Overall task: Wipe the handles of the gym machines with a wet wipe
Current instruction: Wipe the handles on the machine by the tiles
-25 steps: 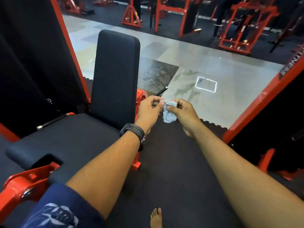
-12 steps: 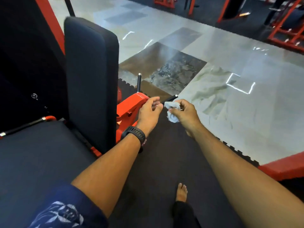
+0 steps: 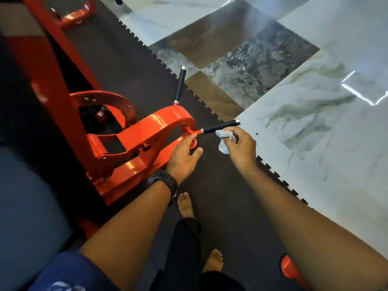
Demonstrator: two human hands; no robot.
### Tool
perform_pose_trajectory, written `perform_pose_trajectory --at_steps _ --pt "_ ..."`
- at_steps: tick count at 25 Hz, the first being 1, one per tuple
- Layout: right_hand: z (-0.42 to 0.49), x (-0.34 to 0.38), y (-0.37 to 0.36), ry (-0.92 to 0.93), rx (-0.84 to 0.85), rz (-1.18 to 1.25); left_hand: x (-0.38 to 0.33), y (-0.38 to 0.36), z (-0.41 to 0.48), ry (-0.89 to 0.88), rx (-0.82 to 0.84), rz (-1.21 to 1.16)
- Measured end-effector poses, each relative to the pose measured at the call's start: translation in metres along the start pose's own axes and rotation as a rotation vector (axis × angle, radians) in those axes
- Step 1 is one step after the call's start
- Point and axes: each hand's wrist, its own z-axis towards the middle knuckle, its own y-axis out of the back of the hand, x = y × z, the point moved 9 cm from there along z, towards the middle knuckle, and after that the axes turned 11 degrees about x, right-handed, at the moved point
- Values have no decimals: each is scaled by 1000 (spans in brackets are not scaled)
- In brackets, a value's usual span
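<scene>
Two black handles on red arm (image 3: 147,131): far handle (image 3: 180,85) points away; near handle (image 3: 219,127) runs left-right, tip just above right hand (image 3: 241,148) fingers pinching wipe (image 3: 224,141). Left hand (image 3: 182,156) fingers loose, at arm.

two black handles here, an upright handle (image 3: 180,85) and a level handle (image 3: 219,127). one crumpled wipe (image 3: 223,139). two hands, left hand (image 3: 182,156) and right hand (image 3: 241,148). one wristwatch (image 3: 163,182), two bare feet (image 3: 185,204), one red machine (image 3: 147,131).
</scene>
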Motion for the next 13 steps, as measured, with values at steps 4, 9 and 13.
perform_pose_trajectory --at_steps 4,9,13 --pt "97 -59 -27 10 42 -172 42 -15 105 46 70 168" --pt "179 -101 -85 308 189 -702 118 -48 219 108 235 450" --pt "234 -152 -135 453 397 -1037 172 -78 281 150 342 636"
